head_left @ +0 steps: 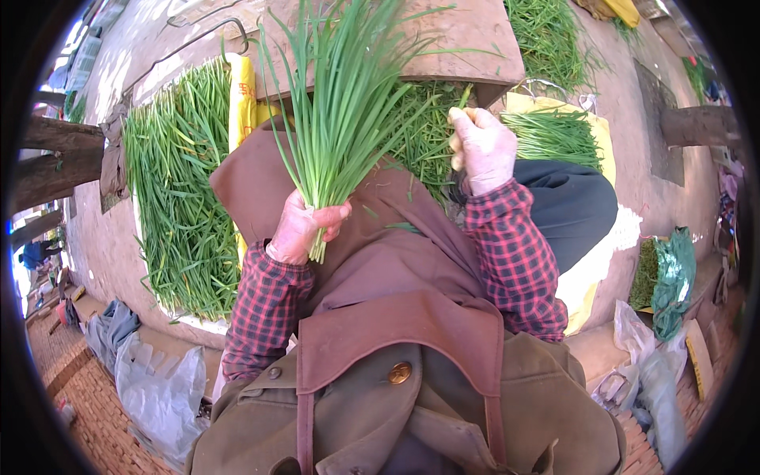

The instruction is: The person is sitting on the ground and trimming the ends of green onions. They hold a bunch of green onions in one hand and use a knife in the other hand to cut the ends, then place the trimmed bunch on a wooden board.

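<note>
My left hand (305, 226) is wrapped round the lower stems of a large bunch of green garlic chives (336, 119). The leaves fan out upward and away from me, and the cut ends poke out below my fist. To the right, my right hand (484, 146) is closed, with a short yellow-green stalk (465, 96) sticking up from its fingers. Beneath and between the hands lie loose chive scraps (423, 134), beside the brown apron (396, 206) over my lap. The inside of the right fist is hidden.
A long pile of chives (190, 190) lies at my left on a sheet with a yellow edge. A wooden board (467, 43) stands ahead. Trimmed chives (554, 134) rest on yellow sacking at the right, with more greens (546, 39) beyond. Plastic bags (158, 388) lie near left.
</note>
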